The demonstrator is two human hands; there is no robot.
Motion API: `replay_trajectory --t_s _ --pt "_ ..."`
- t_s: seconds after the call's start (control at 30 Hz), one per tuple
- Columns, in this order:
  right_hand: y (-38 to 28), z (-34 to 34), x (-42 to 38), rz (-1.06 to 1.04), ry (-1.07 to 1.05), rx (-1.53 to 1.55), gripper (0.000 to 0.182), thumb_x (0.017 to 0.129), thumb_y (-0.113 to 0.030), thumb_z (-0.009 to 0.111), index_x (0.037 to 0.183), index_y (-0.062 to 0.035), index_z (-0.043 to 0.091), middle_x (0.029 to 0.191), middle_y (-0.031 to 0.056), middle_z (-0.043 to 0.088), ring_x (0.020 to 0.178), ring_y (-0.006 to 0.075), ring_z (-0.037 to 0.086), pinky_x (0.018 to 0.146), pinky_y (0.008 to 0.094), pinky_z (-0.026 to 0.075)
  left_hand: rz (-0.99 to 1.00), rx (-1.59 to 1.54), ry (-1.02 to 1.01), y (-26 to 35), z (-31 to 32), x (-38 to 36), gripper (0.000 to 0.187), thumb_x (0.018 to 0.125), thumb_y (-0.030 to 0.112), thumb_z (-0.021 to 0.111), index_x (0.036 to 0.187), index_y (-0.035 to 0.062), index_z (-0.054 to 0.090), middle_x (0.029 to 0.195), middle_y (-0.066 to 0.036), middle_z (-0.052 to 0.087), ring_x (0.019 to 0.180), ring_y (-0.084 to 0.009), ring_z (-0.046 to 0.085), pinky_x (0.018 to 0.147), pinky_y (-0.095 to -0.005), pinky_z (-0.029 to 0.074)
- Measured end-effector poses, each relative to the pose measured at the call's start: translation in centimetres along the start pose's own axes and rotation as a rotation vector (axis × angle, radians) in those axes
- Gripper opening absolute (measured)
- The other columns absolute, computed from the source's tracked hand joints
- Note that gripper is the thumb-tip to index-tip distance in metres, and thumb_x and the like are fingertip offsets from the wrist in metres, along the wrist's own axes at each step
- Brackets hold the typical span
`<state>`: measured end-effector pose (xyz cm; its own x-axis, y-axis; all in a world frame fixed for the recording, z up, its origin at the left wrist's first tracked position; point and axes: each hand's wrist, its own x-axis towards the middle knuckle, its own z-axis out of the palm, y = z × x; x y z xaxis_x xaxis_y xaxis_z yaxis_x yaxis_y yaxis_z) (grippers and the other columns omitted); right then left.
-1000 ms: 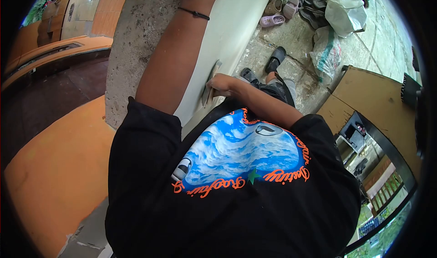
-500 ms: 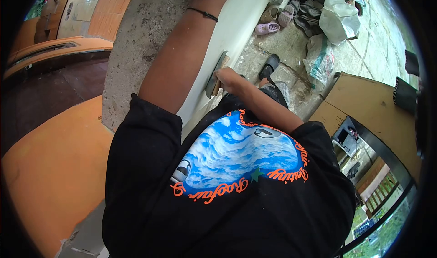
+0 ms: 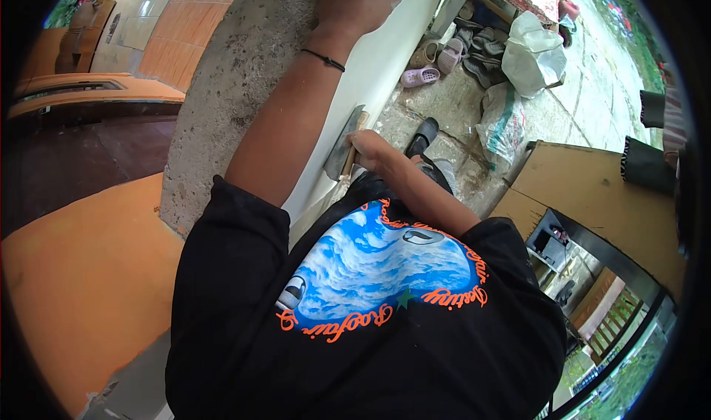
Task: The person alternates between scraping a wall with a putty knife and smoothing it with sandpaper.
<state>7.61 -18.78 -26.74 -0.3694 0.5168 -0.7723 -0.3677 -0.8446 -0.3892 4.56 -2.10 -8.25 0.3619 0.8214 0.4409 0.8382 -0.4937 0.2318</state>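
Observation:
My right hand (image 3: 366, 149) is closed around the wooden handle of a plastering trowel (image 3: 340, 152). Its flat grey blade lies along the smooth white wall face (image 3: 374, 72), low down near my body. Further up, my left hand (image 3: 354, 5) reaches to the top of the view, over the edge between the rough concrete surface (image 3: 222, 87) and the white face. Its thumb stands apart from the fingers, whose tips are partly cut off by the frame. A small grey patch shows beside that thumb; I cannot make out what it is.
Clogs and other shoes (image 3: 420, 77) lie on the paved floor beyond the wall. Near them are a white plastic bag (image 3: 533, 53) and a woven sack (image 3: 501, 124). A brown board (image 3: 592, 183) stands at the right, and an orange surface (image 3: 89, 272) fills the left.
My left hand has come further into view at the top. The trowel in my right hand appears slightly lower and further left, while the whole view has shifted a little.

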Motion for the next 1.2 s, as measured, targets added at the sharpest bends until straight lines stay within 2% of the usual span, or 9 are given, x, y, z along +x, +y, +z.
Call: replay_trajectory --t_s 0.3,0.37,0.4,0.43,0.57,0.6,0.63,0.73,1.2 --pt "-7.1 0.2 -2.1 -0.127 0.035 0.053 0.035 0.08 0.001 0.044 0.112 0.0142 0.04 0.106 0.0227 0.051 0.097 0.0357 0.056 0.086 0.0504 0.048 -0.005 0.001 0.003 -0.2 0.1 -0.3 0.052 0.081 0.034 0.06 0.124 0.0054 0.05 0.131 -0.019 0.045 0.124 -0.0301 0.038 0.106 -0.0394 0.025" --pt "-4.3 1.0 -1.4 -0.271 -0.07 -0.291 0.049 0.08 -0.004 0.042 0.122 0.0175 0.029 0.104 0.0263 0.052 0.093 0.0349 0.059 0.071 0.0429 0.051 -0.03 -0.021 -0.006 -0.1 -0.1 -0.2 0.052 0.081 0.034 0.06 0.123 0.0049 0.051 0.132 -0.019 0.044 0.124 -0.0305 0.038 0.106 -0.0398 0.025" --pt "-3.5 2.8 -3.3 -0.46 -0.037 -0.467 0.064 0.074 -0.001 0.046 0.13 0.0151 0.018 0.093 0.0242 0.056 0.069 0.0304 0.062 0.053 0.036 0.049 -0.033 -0.021 -0.007 -0.2 -0.1 -0.2 0.052 0.081 0.034 0.06 0.123 0.0049 0.051 0.132 -0.019 0.044 0.124 -0.0305 0.038 0.106 -0.0398 0.025" --pt "-3.3 4.1 -4.9 -0.327 -0.029 -0.419 0.078 0.073 0.004 0.045 0.136 0.009 0.0 0.085 0.0243 0.057 0.05 0.0273 0.057 0.041 0.0332 0.045 -0.033 -0.022 -0.011 -0.1 -0.1 -0.2 0.052 0.081 0.034 0.06 0.123 0.0048 0.051 0.131 -0.019 0.045 0.124 -0.0304 0.038 0.105 -0.0399 0.025" --pt "-3.0 1.4 0.1 -0.325 -0.123 -0.404 0.085 0.073 0.004 0.042 0.136 0.0035 -0.014 0.087 0.0267 0.056 0.045 0.0261 0.055 0.034 0.0308 0.04 -0.019 -0.028 0.004 -0.6 0.1 -0.4 0.052 0.081 0.034 0.06 0.122 0.0048 0.051 0.131 -0.019 0.045 0.124 -0.0302 0.038 0.105 -0.0402 0.025" --pt "-3.2 1.4 0.4 -0.354 -0.044 -0.347 0.072 0.072 0.004 0.043 0.135 0.0088 0.008 0.09 0.026 0.055 0.044 0.0271 0.055 0.034 0.0312 0.041 -0.015 -0.028 0.002 -0.5 0.2 -0.5 0.052 0.081 0.034 0.06 0.122 0.0048 0.051 0.131 -0.019 0.045 0.124 -0.0302 0.038 0.105 -0.0402 0.025" --pt "-3.3 1.2 0.3 -0.356 -0.042 -0.343 0.072 0.072 0.004 0.043 0.135 0.0088 0.008 0.09 0.026 0.055 0.044 0.0271 0.055 0.034 0.0312 0.041 -0.015 -0.027 0.005 -0.5 0.2 -0.5 0.052 0.081 0.034 0.06 0.122 0.0046 0.051 0.131 -0.019 0.045 0.124 -0.0304 0.038 0.105 -0.0403 0.025" --pt "-4.0 1.6 -1.3 -0.381 -0.019 -0.414 0.041 0.072 0.001 0.046 0.112 0.0097 0.045 0.092 0.0191 0.056 0.07 0.0252 0.059 0.061 0.0333 0.049 -0.002 -0.02 0.009 -0.6 0.3 -0.2 0.052 0.081 0.034 0.06 0.122 0.0044 0.051 0.131 -0.019 0.045 0.124 -0.0304 0.038 0.105 -0.0403 0.025" --pt "-3.7 0.2 -0.7 -0.29 0.001 -0.265 0.039 0.079 -0.008 0.048 0.115 0.0059 0.042 0.094 0.0152 0.055 0.08 0.0232 0.059 0.069 0.035 0.051 -0.025 -0.008 -0.018 -0.8 0.5 -0.2 0.052 0.081 0.036 0.059 0.123 0.0069 0.05 0.132 -0.019 0.043 0.125 -0.0311 0.037 0.105 -0.0408 0.025"
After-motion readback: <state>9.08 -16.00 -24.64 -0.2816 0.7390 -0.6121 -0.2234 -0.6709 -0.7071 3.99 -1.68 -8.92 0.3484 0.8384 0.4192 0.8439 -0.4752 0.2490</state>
